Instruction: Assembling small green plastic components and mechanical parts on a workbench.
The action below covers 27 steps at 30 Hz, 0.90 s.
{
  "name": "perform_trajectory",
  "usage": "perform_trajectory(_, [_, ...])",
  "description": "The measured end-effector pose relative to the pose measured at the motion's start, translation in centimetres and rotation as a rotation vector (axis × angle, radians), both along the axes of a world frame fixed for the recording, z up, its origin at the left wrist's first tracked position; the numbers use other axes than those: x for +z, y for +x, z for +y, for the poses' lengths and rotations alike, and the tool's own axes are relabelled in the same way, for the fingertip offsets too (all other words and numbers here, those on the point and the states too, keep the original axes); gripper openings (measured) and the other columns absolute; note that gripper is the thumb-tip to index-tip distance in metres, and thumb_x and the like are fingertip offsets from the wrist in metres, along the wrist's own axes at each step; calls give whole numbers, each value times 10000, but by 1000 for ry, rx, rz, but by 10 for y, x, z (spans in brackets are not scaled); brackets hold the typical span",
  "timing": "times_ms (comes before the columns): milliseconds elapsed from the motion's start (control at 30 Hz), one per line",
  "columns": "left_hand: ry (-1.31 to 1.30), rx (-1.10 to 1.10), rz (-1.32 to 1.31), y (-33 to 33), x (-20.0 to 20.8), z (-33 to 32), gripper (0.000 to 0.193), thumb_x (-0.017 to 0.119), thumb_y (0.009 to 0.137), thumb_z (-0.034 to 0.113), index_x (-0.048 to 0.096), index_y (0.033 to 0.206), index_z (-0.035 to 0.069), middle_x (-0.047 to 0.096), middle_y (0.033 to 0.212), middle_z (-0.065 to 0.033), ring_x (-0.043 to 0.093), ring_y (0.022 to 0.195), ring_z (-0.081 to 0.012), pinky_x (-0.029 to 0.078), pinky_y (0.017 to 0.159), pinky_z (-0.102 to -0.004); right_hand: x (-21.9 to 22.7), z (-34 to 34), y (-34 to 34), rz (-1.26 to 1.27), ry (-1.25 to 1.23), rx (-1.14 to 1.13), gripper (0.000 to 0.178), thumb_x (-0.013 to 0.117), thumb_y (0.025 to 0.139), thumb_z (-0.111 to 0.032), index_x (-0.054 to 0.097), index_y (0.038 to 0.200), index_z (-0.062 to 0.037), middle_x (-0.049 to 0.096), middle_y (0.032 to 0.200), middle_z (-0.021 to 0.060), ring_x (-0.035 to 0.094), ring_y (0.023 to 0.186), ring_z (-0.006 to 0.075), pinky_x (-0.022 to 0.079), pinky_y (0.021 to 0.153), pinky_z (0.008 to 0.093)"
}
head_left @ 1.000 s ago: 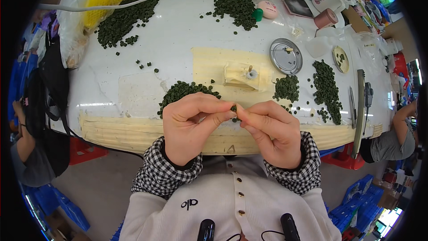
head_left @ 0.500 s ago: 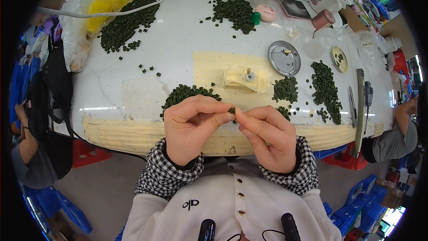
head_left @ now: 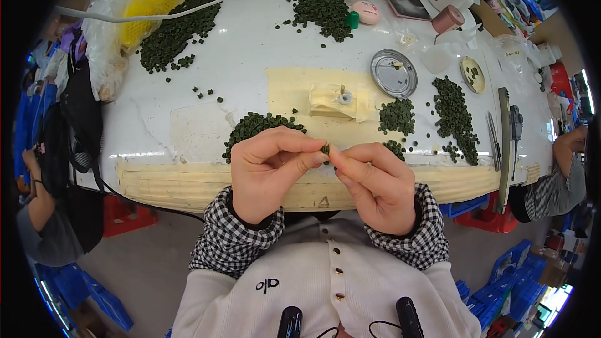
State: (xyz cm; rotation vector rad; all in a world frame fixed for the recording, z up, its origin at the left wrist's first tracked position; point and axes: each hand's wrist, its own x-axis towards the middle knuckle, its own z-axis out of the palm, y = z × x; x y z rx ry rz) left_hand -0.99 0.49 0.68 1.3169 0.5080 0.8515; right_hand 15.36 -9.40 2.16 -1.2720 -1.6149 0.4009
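My left hand (head_left: 268,172) is closed in a pinch, its thumb and forefinger on a small dark green piece (head_left: 325,149). From the other side, my right hand (head_left: 377,183) pinches at the same spot; whether it grips that piece or something else is hidden by its fingertips. Both hands are held above the table's near edge. Just beyond my left hand lies a heap of small dark green pieces (head_left: 253,130). Past the fingertips, a tape-covered block (head_left: 332,101) with a small upright peg sits on a cream taped patch (head_left: 285,84).
More green heaps lie at the far left (head_left: 178,32), far middle (head_left: 322,15) and right (head_left: 454,116). A round metal dish (head_left: 394,74) and a small cream dish (head_left: 472,75) stand right of the block. Tweezers (head_left: 494,141) lie farther right. A white cable (head_left: 156,17) crosses the far left.
The view has shifted slightly, so the table items appear a little higher and farther left. Both hands keep nearly the same pinch around the small green piece.
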Motion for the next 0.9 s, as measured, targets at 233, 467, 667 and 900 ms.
perform_trajectory(233, [498,51,396,-8,10,-8,139,733,753,-38,701,883,-1,670,833,-105,627,720,-174,488,632,-254,3,-14,25,-135,-110,-253,241,718,743,21,697,980,-14,611,844,91,578,713,216,464,601,292])
perform_trajectory(467, [1019,169,589,-14,-8,-12,245,769,668,-19,707,902,20,581,745,-51,503,714,-226,427,598,-313,-9,-31,30,-517,-129,-338,172,757,669,-30,653,805,-45,576,796,55,525,806,264,435,722,369])
perform_trajectory(667, [1001,233,587,-15,0,-15,213,764,682,-11,705,882,32,547,742,-40,473,735,-221,407,610,-307,-10,-26,27,-555,-61,-351,170,750,688,-28,631,810,-34,603,815,57,542,810,264,441,728,369])
perform_trajectory(900, [964,285,702,-39,6,-10,192,770,673,-2,705,846,50,528,728,-35,454,736,-222,393,604,-317,-5,-24,20,-306,-37,-348,218,734,708,56,665,908,1,628,792,113,599,681,256,481,579,315])
